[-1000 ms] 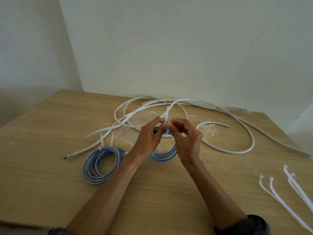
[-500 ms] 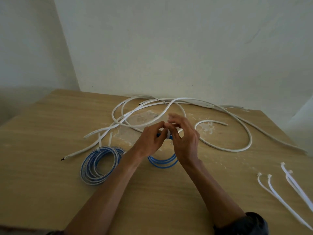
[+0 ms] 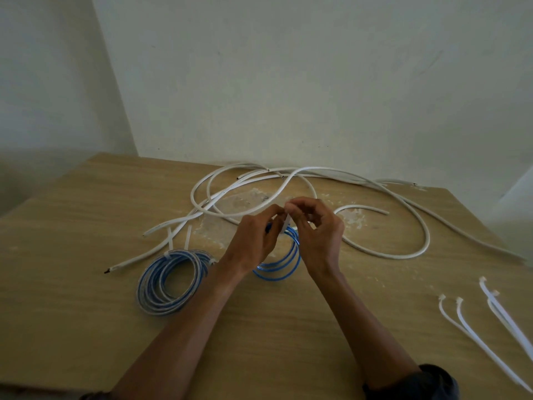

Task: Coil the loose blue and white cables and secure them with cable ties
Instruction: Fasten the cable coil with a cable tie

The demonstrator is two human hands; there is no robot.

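The small blue coil stands on edge on the table, its top lifted between both hands. The left hand has its fingers curled in, pinching the coil's top, while the right hand nips the white cable tie that rises from it. The thin cable looks light and springy and is likely to unwind, so it is best held right at the tie. A tied blue coil lies to the left, loose white cables behind, and spare ties to the right.
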